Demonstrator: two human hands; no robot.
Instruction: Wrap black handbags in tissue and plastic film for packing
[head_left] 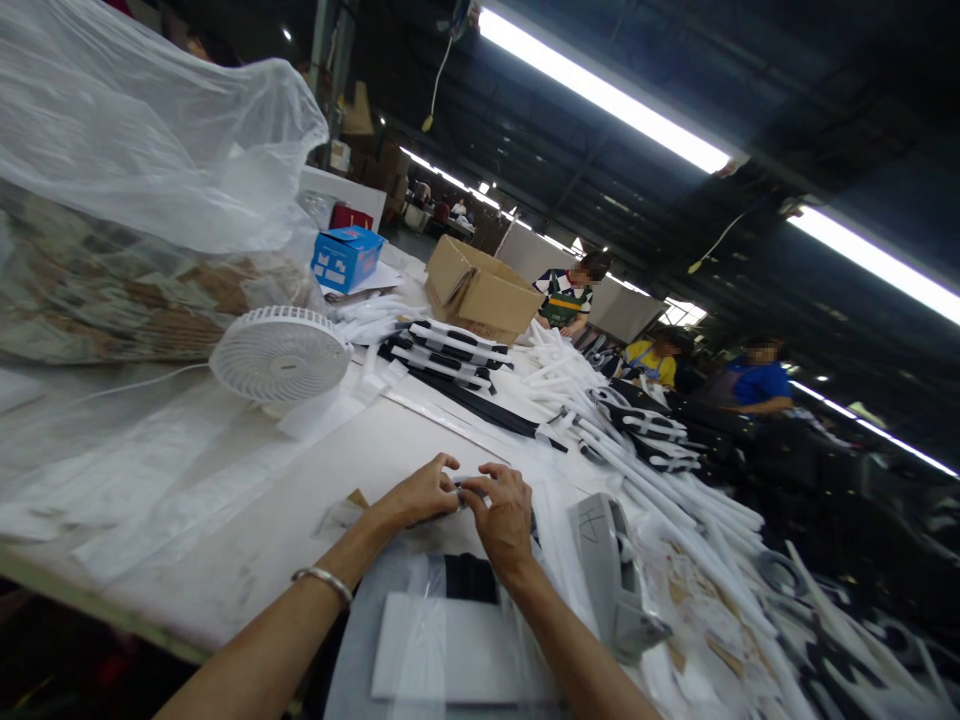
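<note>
My left hand (418, 492) and my right hand (504, 518) meet over the white table (262, 520), fingers pinched together on a small dark item (459, 490) that I cannot make out. A metal bangle (322, 580) circles my left wrist. Below the hands lies a clear plastic bag (450, 640) holding a white card and a black strap. A grey tool (611, 575) lies right of my right hand.
A small white fan (279, 355) stands at the left. A big clear bag of patterned goods (127, 200) fills the far left. A blue box (345, 257), a cardboard box (476, 290) and black-and-white straps (450, 355) lie beyond. Three people (652, 355) work at the far right.
</note>
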